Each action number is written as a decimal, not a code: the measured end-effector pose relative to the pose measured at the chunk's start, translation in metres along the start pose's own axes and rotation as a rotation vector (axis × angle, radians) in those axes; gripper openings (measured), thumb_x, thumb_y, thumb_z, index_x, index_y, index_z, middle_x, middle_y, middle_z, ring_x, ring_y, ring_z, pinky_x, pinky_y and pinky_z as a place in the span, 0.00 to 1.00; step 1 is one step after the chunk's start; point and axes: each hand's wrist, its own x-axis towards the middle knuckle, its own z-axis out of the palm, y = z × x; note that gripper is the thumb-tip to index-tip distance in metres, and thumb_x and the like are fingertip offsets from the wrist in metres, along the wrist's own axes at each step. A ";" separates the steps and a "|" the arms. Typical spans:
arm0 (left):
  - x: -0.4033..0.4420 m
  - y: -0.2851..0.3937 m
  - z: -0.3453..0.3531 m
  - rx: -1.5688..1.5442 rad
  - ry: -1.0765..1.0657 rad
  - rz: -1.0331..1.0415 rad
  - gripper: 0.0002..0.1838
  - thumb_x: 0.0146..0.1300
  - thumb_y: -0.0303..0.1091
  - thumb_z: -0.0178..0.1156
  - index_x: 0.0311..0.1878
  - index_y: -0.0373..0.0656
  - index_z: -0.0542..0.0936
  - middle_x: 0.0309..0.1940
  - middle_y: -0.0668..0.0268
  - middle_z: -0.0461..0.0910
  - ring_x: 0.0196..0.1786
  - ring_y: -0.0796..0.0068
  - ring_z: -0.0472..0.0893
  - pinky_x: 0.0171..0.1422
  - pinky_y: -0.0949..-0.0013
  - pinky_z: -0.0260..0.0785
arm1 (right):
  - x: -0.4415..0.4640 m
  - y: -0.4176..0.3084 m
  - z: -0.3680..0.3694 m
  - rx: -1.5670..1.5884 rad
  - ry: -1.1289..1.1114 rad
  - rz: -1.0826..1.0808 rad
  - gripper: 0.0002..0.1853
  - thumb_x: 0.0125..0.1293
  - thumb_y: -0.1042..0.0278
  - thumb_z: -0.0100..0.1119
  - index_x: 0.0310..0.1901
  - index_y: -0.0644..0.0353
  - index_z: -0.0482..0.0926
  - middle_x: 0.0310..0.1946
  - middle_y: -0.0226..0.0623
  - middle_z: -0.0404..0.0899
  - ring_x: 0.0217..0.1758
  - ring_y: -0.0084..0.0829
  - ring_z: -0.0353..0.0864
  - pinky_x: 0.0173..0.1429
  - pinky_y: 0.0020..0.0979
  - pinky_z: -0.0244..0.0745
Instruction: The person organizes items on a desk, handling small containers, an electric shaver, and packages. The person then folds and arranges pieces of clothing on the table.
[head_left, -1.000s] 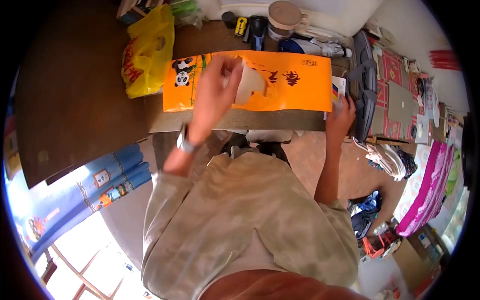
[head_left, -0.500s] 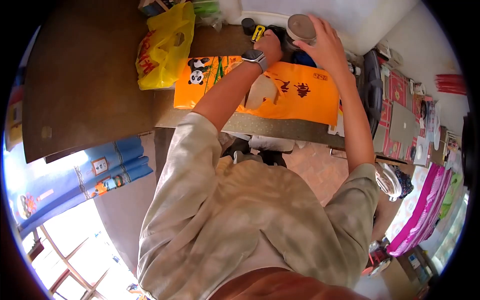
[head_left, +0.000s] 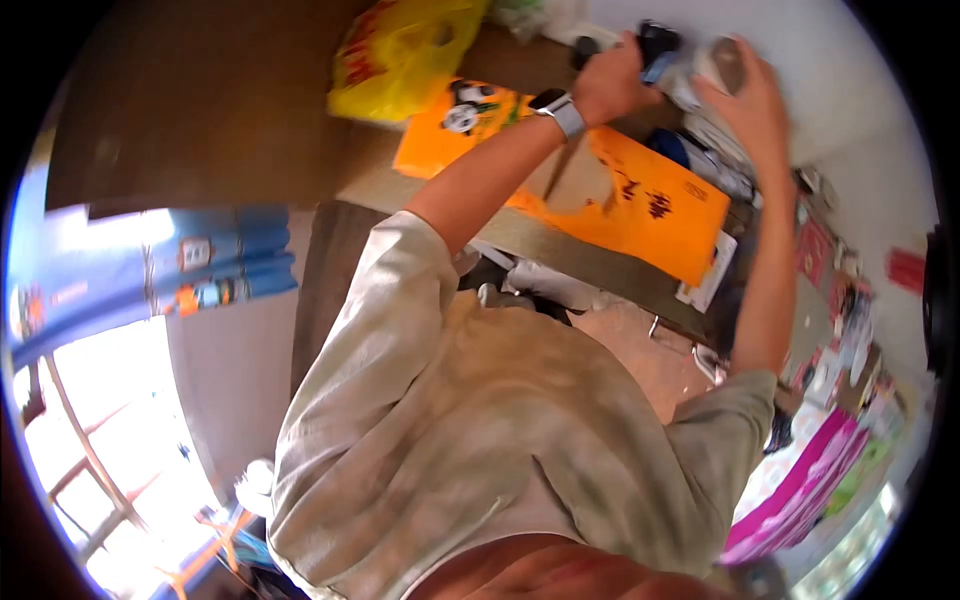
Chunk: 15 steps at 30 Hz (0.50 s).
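Along the near edge of the desk, a torn orange wrapper lies flat, its long axis slanting from the far left, where a panda is printed, to the near right, past the dark lettering. It looks light, thin and slippery, likely to rip further at the ragged opening; the whole ends seem better to hold. A white card lies beside its right end, and a yellow bag sits beyond its left end.

Farther back, the left hand, with a watch at its wrist, reaches over the wrapper to a dark object. Its fingers are drawn in narrowly; blur hides whether they hold it.

At the far right, the right hand curves widely around a lidded cup, thumb and fingers on opposite sides, though a closed grip cannot be confirmed. The cup looks stiff and fairly light, best taken around its body below the brown lid. Its exact tilt cannot be told.
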 end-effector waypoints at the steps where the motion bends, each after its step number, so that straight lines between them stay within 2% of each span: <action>1: -0.005 0.014 -0.027 -0.046 -0.037 -0.067 0.39 0.52 0.48 0.74 0.54 0.27 0.67 0.33 0.42 0.82 0.41 0.40 0.83 0.45 0.52 0.77 | 0.002 -0.010 -0.015 0.036 0.015 -0.014 0.42 0.55 0.44 0.73 0.69 0.52 0.70 0.61 0.47 0.75 0.63 0.48 0.76 0.65 0.42 0.72; 3: -0.031 0.036 -0.084 -0.141 -0.053 -0.111 0.37 0.54 0.46 0.73 0.57 0.30 0.68 0.37 0.43 0.82 0.41 0.41 0.83 0.47 0.55 0.77 | 0.004 -0.035 -0.040 0.097 0.093 -0.057 0.39 0.56 0.51 0.75 0.69 0.52 0.71 0.61 0.47 0.76 0.64 0.45 0.76 0.66 0.40 0.72; 5: -0.075 0.042 -0.140 -0.164 0.068 -0.058 0.35 0.57 0.44 0.72 0.60 0.32 0.69 0.44 0.44 0.82 0.45 0.46 0.84 0.52 0.58 0.77 | 0.005 -0.074 -0.061 0.148 0.088 -0.112 0.38 0.56 0.54 0.75 0.68 0.52 0.72 0.60 0.46 0.76 0.64 0.43 0.76 0.66 0.39 0.72; 8: -0.157 0.035 -0.211 -0.165 0.237 -0.308 0.35 0.59 0.39 0.71 0.65 0.34 0.69 0.50 0.49 0.81 0.52 0.56 0.84 0.58 0.62 0.76 | 0.009 -0.141 -0.070 0.284 0.058 -0.184 0.38 0.55 0.59 0.77 0.67 0.53 0.73 0.60 0.44 0.77 0.62 0.39 0.77 0.66 0.36 0.72; 9: -0.186 0.021 -0.223 -0.183 0.297 -0.419 0.35 0.60 0.38 0.70 0.67 0.33 0.69 0.50 0.50 0.82 0.53 0.58 0.84 0.60 0.62 0.76 | 0.010 -0.165 -0.069 0.383 0.024 -0.230 0.37 0.54 0.60 0.77 0.67 0.53 0.73 0.59 0.43 0.77 0.61 0.37 0.78 0.66 0.35 0.71; 11: -0.238 -0.005 -0.242 0.025 0.438 -0.579 0.32 0.60 0.36 0.69 0.65 0.32 0.71 0.48 0.51 0.82 0.51 0.61 0.84 0.57 0.64 0.76 | 0.009 -0.218 -0.060 0.510 -0.030 -0.356 0.37 0.53 0.62 0.78 0.66 0.54 0.74 0.58 0.41 0.78 0.58 0.35 0.79 0.64 0.33 0.72; 12: -0.257 -0.018 -0.251 0.095 0.424 -0.644 0.32 0.60 0.35 0.69 0.65 0.33 0.72 0.48 0.51 0.81 0.50 0.60 0.84 0.55 0.65 0.75 | 0.008 -0.242 -0.054 0.570 -0.136 -0.352 0.39 0.53 0.62 0.76 0.69 0.55 0.72 0.63 0.40 0.76 0.62 0.35 0.77 0.68 0.35 0.68; 13: -0.273 -0.032 -0.255 0.163 0.409 -0.709 0.31 0.60 0.34 0.70 0.65 0.33 0.73 0.47 0.51 0.81 0.48 0.60 0.84 0.54 0.65 0.75 | 0.006 -0.271 -0.047 0.600 -0.174 -0.397 0.40 0.52 0.61 0.77 0.69 0.54 0.71 0.60 0.41 0.77 0.60 0.35 0.77 0.66 0.35 0.70; 14: -0.291 -0.057 -0.250 0.238 0.431 -0.675 0.30 0.59 0.36 0.69 0.63 0.36 0.75 0.47 0.52 0.81 0.48 0.55 0.83 0.52 0.62 0.75 | 0.002 -0.295 -0.036 0.621 -0.187 -0.428 0.41 0.51 0.61 0.78 0.68 0.53 0.71 0.59 0.41 0.77 0.59 0.37 0.78 0.64 0.35 0.72; 15: -0.300 -0.072 -0.245 0.235 0.441 -0.691 0.30 0.59 0.36 0.69 0.63 0.36 0.75 0.47 0.52 0.81 0.48 0.55 0.83 0.52 0.62 0.75 | -0.004 -0.313 -0.023 0.643 -0.200 -0.456 0.41 0.51 0.60 0.78 0.68 0.52 0.71 0.57 0.42 0.78 0.58 0.38 0.79 0.63 0.36 0.74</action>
